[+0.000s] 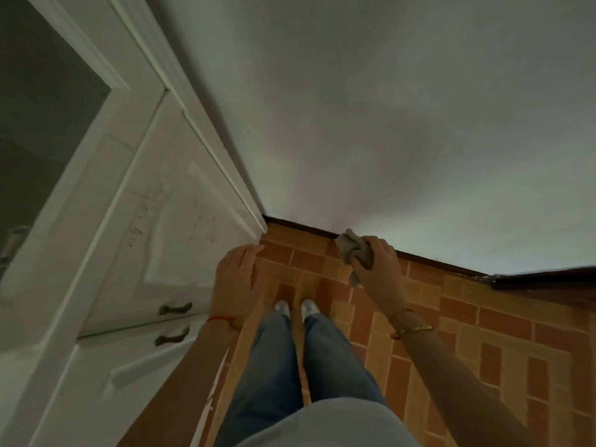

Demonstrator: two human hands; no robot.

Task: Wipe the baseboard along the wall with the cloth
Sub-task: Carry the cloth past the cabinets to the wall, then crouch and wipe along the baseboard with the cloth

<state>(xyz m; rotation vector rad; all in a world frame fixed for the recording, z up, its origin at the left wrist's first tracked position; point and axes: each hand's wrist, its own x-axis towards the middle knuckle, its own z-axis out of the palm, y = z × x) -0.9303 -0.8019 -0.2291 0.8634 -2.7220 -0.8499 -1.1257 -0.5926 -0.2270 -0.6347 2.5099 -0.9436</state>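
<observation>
- The right hand (379,262) is clenched around a crumpled grey cloth (353,251), which is pressed to the top edge of the dark baseboard (435,260) where the wall (354,124) meets the floor (451,317).
- A loose tail of the cloth hangs below the hand, over the brick-patterned floor.
- The left hand (238,275) is released, fingers spread, and rests flat against the lower corner of a white cabinet door (167,237) (faint pencil scribbles show on its panel).
- Two dark handles (174,322) sit near the cabinet's door edges.
- The person's legs in blue jeans (290,366) and light shoes (295,307) stand between the arms, toes pointing at the baseboard.
</observation>
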